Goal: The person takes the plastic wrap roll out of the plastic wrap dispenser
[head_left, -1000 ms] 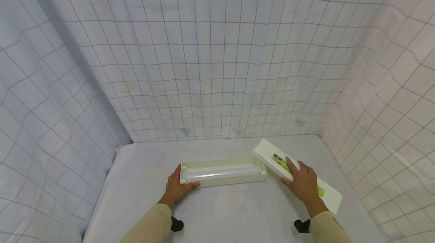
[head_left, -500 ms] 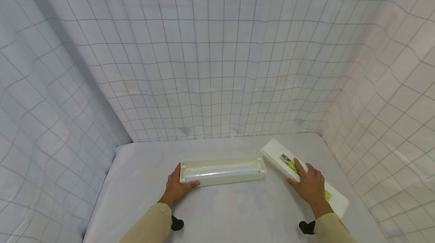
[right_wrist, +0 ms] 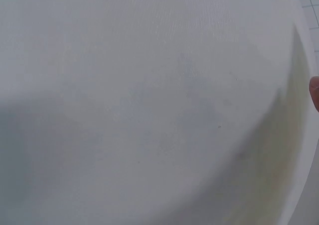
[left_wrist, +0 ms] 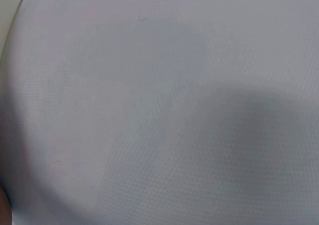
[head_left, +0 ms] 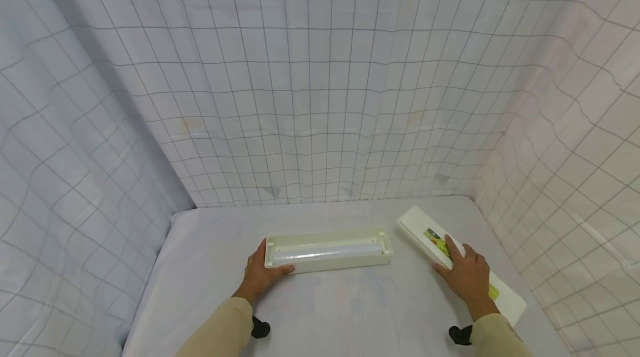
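Note:
A long, narrow white plastic box (head_left: 345, 264) sits on the table with its top side uncovered, and a shiny, pale roll that looks like plastic wrap (head_left: 327, 251) lies lengthwise inside it. My left hand (head_left: 261, 275) grips the box's left end, thumb along the near wall and fingers behind the end. To the right, a matching white lid (head_left: 415, 224) with a green and yellow label slants away from the box, apart from it. My right hand (head_left: 467, 276) holds this lid across its middle, thumb at the near edge, covering part of the label. Both wrist views show mostly tabletop.
White cloth covers the table (head_left: 350, 318). Behind it hangs a white grid-patterned sheet (head_left: 325, 124), with similar sheets along the left and right sides. The lid's near end lies close to the right-hand table edge. Small black pieces (head_left: 260, 328) stick out at both wrists.
My right hand has shifted the lid to the right, and a gap has opened between it and the box's right end. The left hand and the box have stayed in place.

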`<act>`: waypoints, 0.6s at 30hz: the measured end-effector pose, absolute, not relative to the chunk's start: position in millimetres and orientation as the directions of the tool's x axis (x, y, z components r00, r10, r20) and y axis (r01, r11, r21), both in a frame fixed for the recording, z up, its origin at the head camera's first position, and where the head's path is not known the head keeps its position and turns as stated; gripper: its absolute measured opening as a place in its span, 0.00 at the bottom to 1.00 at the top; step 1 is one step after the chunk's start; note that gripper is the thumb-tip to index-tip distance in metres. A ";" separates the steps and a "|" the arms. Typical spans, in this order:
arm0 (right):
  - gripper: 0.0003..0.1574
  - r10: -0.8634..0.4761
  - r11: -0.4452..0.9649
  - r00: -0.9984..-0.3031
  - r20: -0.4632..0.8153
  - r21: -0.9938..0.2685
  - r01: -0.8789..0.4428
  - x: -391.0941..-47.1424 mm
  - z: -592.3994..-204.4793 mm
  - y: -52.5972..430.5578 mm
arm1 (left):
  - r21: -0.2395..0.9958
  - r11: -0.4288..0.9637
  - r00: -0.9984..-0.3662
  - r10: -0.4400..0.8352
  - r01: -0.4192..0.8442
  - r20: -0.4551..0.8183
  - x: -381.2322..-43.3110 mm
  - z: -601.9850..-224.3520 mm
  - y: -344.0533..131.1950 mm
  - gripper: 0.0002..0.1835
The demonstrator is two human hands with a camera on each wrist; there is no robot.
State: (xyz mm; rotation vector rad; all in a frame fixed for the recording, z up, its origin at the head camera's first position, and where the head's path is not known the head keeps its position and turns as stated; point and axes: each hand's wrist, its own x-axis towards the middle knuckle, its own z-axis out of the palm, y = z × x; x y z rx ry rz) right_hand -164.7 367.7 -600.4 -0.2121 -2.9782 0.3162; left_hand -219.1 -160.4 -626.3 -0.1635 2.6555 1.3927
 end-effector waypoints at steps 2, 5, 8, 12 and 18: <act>0.59 0.160 0.967 -0.981 0.112 -0.218 0.133 -164.1 -600.7 370.9 | 0.809 0.565 -0.984 -0.031 -0.160 -0.173 -219.0 -626.4 -161.0 0.67; 0.59 0.178 0.963 -0.980 0.090 -0.223 0.155 -162.5 -600.9 374.6 | 0.809 0.566 -0.984 -0.028 -0.160 -0.174 -218.4 -626.6 -161.7 0.67; 0.59 0.193 0.958 -0.980 0.052 -0.224 0.177 -160.6 -600.1 377.5 | 0.809 0.568 -0.985 -0.025 -0.153 -0.169 -217.3 -626.0 -161.4 0.67; 0.59 0.212 0.952 -0.977 -0.004 -0.226 0.208 -158.3 -597.1 380.4 | 0.811 0.564 -0.985 -0.029 -0.157 -0.170 -217.1 -627.0 -161.1 0.68; 0.60 0.266 0.940 -0.963 -0.055 -0.208 0.271 -154.1 -603.3 388.6 | 0.814 0.561 -0.986 -0.032 -0.152 -0.162 -219.0 -628.9 -161.4 0.69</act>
